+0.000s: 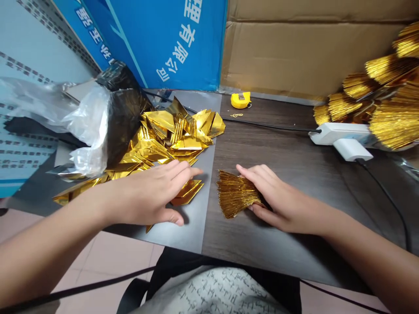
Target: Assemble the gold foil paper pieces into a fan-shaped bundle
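My right hand (278, 200) is wrapped round the narrow end of a pleated gold fan (235, 194), whose ridged edge spreads to the left over the dark tabletop. Left of it, my left hand (153, 189) hovers palm down with its fingers and thumb apart. Under and beside that hand lies a folded gold paper piece (188, 192), partly covered by the fingers. A heap of folded gold pieces (157, 144) spreads behind my left hand across the grey part of the table.
A yellow tape measure (241, 100) lies at the back. At the right, a white power strip (340, 133) with a plugged-in adapter sits by several gold fans (396, 113). A black plastic bag (122, 117) stands left, against blue and brown boards. A black cable crosses the table.
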